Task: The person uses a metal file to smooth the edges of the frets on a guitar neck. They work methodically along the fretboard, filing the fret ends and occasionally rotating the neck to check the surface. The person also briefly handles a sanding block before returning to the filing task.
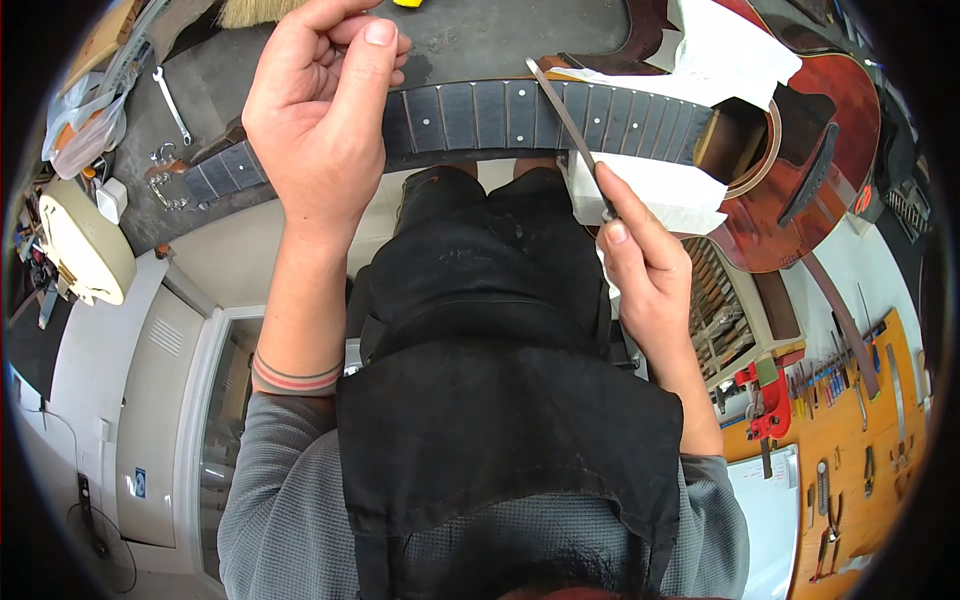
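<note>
Fretboard beyond right hand, gripped file slanting across.

Grey bench: wrench, perhaps a brush

The head-worn fisheye is looking down from close above the black apron, facing the guitar fretboard across the upper frame.

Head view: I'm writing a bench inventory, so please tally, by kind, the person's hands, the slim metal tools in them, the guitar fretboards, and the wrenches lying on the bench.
Hands: 2 (left hand, right hand)
Slim metal tool: 1
Fretboard: 1
Wrench: 1
Total: 5
</note>
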A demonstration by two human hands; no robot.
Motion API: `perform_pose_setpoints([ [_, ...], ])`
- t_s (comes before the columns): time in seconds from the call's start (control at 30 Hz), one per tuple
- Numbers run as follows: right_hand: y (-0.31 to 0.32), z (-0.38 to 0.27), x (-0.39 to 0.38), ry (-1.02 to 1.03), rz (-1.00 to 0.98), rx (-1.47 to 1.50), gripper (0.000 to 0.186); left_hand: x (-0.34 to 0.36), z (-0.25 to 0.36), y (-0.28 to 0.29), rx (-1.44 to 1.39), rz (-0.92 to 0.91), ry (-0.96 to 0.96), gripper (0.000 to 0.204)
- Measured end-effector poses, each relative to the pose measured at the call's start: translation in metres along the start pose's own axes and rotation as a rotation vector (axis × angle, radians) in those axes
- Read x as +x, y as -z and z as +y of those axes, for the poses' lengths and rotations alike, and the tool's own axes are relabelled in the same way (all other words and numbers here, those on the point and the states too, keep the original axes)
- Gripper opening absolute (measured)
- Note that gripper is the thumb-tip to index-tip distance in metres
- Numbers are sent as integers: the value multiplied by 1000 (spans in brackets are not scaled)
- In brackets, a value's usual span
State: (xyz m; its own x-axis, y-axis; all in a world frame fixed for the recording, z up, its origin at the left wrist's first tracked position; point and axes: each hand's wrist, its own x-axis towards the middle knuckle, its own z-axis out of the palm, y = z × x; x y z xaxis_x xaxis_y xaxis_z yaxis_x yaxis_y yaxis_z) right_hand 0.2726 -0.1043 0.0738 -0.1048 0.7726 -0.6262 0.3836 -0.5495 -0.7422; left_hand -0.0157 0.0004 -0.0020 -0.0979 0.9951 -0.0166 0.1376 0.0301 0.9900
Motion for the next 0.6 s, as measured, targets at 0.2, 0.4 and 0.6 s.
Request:
perform_pose_setpoints([
  [0.2, 3, -26, 36, 408, 26, -829, 64, -3, 6, -11, -40, 61, 96, 26],
  [0.4, -2, -14, 29, 364, 72, -493, 61, 2, 2, 1, 5, -2, 19, 28],
  [0.6, -6, -4, -1, -25, 50, 111, 54, 2, 0, 2, 4, -8, 21, 28],
])
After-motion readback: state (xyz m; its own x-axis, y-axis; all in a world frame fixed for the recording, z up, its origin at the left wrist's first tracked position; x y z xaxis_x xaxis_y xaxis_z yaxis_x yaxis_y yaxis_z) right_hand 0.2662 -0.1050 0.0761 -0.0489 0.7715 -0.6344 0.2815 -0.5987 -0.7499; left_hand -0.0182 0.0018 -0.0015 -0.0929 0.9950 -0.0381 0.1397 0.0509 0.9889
